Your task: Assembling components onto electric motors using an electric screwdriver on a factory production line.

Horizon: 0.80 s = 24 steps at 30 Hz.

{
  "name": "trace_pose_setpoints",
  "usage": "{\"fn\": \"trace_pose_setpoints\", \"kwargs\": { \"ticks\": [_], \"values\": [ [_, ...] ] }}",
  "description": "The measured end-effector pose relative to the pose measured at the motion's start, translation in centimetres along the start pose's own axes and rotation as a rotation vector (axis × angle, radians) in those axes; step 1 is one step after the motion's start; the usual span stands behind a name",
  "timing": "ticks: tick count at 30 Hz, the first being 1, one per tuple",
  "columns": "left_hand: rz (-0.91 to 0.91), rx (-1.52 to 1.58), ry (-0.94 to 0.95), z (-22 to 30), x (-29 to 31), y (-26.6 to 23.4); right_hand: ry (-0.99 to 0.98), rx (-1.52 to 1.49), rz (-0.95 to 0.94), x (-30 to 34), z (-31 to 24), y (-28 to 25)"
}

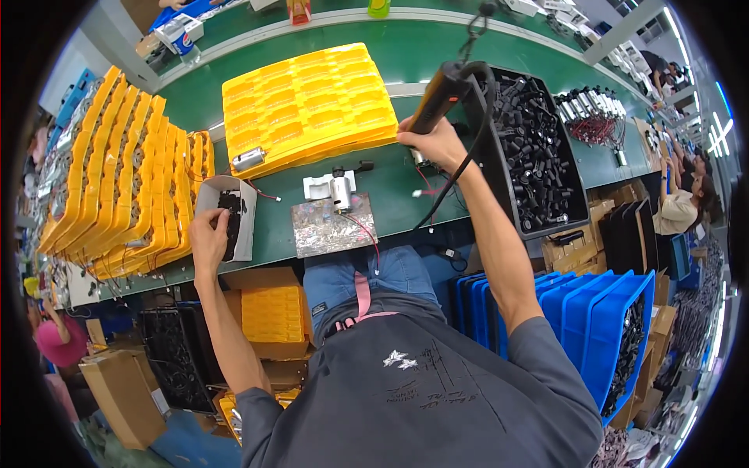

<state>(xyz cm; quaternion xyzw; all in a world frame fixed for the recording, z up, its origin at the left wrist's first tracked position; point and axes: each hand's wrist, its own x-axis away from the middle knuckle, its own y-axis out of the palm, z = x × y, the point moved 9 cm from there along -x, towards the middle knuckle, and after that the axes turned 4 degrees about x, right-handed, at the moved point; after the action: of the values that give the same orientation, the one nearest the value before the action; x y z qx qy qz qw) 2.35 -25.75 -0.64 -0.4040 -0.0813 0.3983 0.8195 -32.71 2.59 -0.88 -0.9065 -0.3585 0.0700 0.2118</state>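
My right hand (pixel 438 143) is wrapped round a black electric screwdriver (pixel 441 95) that hangs from above and trails a dark cable. My left hand (pixel 207 240) reaches into a white box (pixel 243 234) of small black parts (pixel 231 214); its fingertips are pinched together, and what they hold is too small to make out. Between my hands, a silver motor (pixel 340 193) with a black end stands in a white fixture (pixel 316 188) by a scuffed metal plate (pixel 312 235). Its red wire hangs over the plate. Another silver motor (pixel 249 159) lies at the yellow trays' near left corner.
Stacked yellow trays (pixel 308 101) lie at the back, with taller tray stacks (pixel 117 171) at the left. A black bin (pixel 538 152) of black parts sits right of my right forearm. Blue crates (pixel 562 312) stand below the bench at right. More wired motors (pixel 589 105) lie beyond the bin.
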Motion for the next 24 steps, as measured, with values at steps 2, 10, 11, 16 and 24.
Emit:
{"fn": "trace_pose_setpoints", "kwargs": {
  "ticks": [2, 10, 11, 16, 24],
  "values": [
    [0.003, -0.013, 0.016, 0.0, 0.3, 0.0, 0.006, 0.093, -0.041, 0.3, -1.2, 1.3],
    [0.283, 0.234, 0.025, 0.8, 1.3, -3.0, -0.286, -0.12, -0.061, 2.7, -5.3, 1.1],
    [0.29, 0.231, 0.02, 2.1, 1.4, -3.4, -0.38, -0.147, -0.019, 3.3, -6.6, 0.6],
    [0.077, 0.463, 0.236, 12.8, 2.6, 2.2, -0.403, -0.411, 0.048, 5.9, -9.3, 1.7],
    [-0.155, 0.476, 0.364, 15.9, 3.8, 13.7, -0.49, -0.591, 0.044, 8.1, -11.6, 3.8]
  ]
}}
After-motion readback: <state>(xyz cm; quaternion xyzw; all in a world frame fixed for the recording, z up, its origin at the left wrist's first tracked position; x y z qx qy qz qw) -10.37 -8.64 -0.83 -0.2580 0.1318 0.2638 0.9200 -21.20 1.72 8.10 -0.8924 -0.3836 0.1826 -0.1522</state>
